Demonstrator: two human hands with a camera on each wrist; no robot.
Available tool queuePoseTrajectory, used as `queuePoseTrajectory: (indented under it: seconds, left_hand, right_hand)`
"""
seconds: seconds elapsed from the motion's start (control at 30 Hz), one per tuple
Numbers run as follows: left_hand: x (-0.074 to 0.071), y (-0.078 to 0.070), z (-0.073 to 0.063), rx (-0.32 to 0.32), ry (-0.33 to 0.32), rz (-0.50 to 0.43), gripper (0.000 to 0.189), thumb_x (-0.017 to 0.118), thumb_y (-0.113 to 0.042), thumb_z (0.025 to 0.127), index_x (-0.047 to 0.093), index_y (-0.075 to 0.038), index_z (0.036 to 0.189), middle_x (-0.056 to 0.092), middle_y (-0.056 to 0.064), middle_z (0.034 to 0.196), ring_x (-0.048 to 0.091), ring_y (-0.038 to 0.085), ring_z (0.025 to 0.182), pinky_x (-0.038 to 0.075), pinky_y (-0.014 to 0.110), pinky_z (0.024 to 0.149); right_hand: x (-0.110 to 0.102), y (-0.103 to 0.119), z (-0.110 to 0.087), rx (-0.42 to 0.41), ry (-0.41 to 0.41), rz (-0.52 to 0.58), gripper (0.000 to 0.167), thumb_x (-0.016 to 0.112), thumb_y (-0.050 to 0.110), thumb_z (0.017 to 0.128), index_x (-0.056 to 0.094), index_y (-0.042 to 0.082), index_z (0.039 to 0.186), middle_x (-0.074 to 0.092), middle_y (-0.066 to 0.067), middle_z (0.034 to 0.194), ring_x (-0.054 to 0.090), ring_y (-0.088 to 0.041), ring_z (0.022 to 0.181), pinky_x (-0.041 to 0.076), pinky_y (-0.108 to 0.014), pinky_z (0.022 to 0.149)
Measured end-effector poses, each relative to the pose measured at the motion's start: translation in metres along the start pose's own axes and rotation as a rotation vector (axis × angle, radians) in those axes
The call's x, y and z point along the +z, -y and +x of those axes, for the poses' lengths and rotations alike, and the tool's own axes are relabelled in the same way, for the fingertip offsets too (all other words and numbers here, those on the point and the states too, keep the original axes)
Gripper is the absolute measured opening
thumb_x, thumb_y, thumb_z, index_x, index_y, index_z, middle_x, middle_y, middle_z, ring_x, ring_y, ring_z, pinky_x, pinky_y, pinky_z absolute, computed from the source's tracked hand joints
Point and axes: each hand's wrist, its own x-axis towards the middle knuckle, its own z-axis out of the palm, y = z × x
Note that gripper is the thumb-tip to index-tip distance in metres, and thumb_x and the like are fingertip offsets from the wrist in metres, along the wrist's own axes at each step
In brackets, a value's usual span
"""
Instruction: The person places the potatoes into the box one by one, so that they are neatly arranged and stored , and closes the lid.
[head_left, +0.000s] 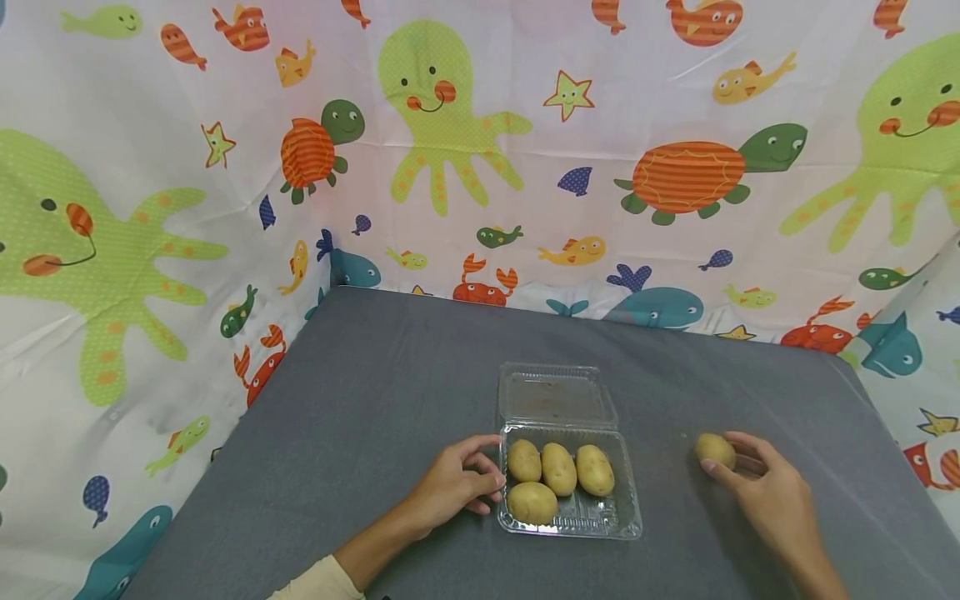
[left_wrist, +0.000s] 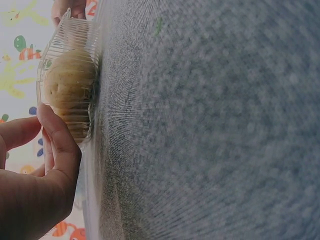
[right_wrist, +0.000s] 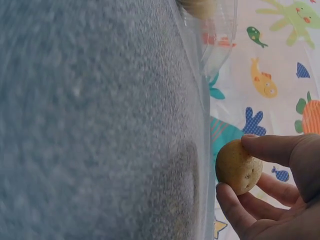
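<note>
A clear plastic clamshell container (head_left: 630,521) lies on the table with its lid (head_left: 558,398) folded back, away from me. Several potatoes sit inside, three side by side, among them a middle potato (head_left: 558,469), and a front-left potato (head_left: 532,503) in front of them. At the container's left rim, my left hand (head_left: 450,487) holds the edge with thumb and fingers; the left wrist view shows its fingers (left_wrist: 62,142) against the ribbed side. Off to the container's right, my right hand (head_left: 772,492) pinches a single small potato (right_wrist: 239,167) between thumb and fingertips, raised above the table.
Dark grey cloth covers the table (head_left: 390,375). A white curtain (head_left: 480,167) printed with sea animals hangs along the back and both sides. The container's open lid extends toward the back of the table.
</note>
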Motion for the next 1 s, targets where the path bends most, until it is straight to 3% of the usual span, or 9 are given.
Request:
queuePoseTrajectory:
  seconds: [0.13,0.3,0.53,0.67,0.77,0.87,0.93,1.0]
  left_hand:
    - [0.000,0.000,0.000,0.000,0.000,0.003,0.061,0.072,-0.006,0.097,0.050,-0.002,0.154,0.070,0.008,0.096,0.072,0.018,0.084,0.063,0.027,0.064]
    - [0.000,0.000,-0.001,0.001,0.002,0.002,0.062,0.072,-0.006,0.097,0.049,-0.002,0.154,0.070,0.008,0.096,0.072,0.018,0.084,0.063,0.026,0.064]
    - [0.000,-0.001,-0.001,0.002,0.001,0.004,0.062,0.072,-0.006,0.097,0.049,-0.001,0.154,0.069,0.008,0.097,0.072,0.019,0.085,0.062,0.025,0.063]
    - [0.000,0.000,-0.002,0.001,-0.001,0.003,0.062,0.072,-0.006,0.097,0.049,-0.002,0.154,0.069,0.007,0.096,0.073,0.020,0.085,0.062,0.025,0.063]
    - [0.001,0.000,-0.002,0.002,-0.002,0.005,0.062,0.072,-0.006,0.096,0.050,-0.002,0.154,0.069,0.007,0.096,0.073,0.020,0.085,0.062,0.025,0.062]
    - [0.001,0.000,-0.002,0.004,-0.001,0.008,0.062,0.071,-0.006,0.096,0.049,-0.002,0.154,0.069,0.007,0.096,0.073,0.020,0.085,0.062,0.025,0.062]
    - [0.001,-0.001,-0.002,0.005,0.001,0.009,0.062,0.071,-0.006,0.097,0.049,-0.002,0.154,0.069,0.007,0.096,0.072,0.020,0.085,0.062,0.025,0.063]
    - [0.001,-0.002,-0.002,0.004,0.002,0.008,0.062,0.071,-0.006,0.097,0.049,-0.002,0.155,0.069,0.007,0.096,0.072,0.020,0.085,0.062,0.025,0.063]
  right_hand:
    - [0.003,0.004,-0.005,-0.004,0.003,0.020,0.074,0.086,0.040,0.091,0.056,-0.001,0.145,0.060,-0.034,0.141,0.067,-0.051,0.121,0.062,-0.059,0.090]
    - [0.004,0.008,-0.012,-0.055,0.003,0.026,0.071,0.086,0.040,0.091,0.058,0.001,0.144,0.063,-0.032,0.138,0.069,-0.049,0.118,0.065,-0.049,0.082]
    - [0.006,0.015,-0.018,-0.099,0.019,0.046,0.069,0.085,0.037,0.093,0.058,0.002,0.145,0.061,-0.030,0.142,0.064,-0.049,0.125,0.066,-0.040,0.080]
    - [0.006,0.019,-0.021,-0.108,0.020,0.053,0.068,0.085,0.034,0.093,0.058,0.003,0.146,0.061,-0.031,0.142,0.067,-0.049,0.122,0.066,-0.040,0.079]
    - [0.005,0.021,-0.024,-0.131,0.024,0.062,0.066,0.086,0.032,0.092,0.059,0.004,0.145,0.063,-0.031,0.140,0.070,-0.047,0.117,0.066,-0.032,0.074]
    - [0.006,0.022,-0.026,-0.157,0.026,0.075,0.064,0.087,0.030,0.091,0.061,0.005,0.144,0.064,-0.029,0.139,0.076,-0.018,0.104,0.061,-0.016,0.071]
    - [0.006,0.023,-0.027,-0.176,0.024,0.088,0.062,0.087,0.029,0.091,0.062,0.006,0.143,0.065,-0.027,0.139,0.066,0.007,0.098,0.056,-0.008,0.071]
    - [0.006,0.024,-0.029,-0.182,0.026,0.094,0.062,0.087,0.030,0.092,0.062,0.007,0.143,0.065,-0.026,0.139,0.050,0.023,0.094,0.052,-0.004,0.071]
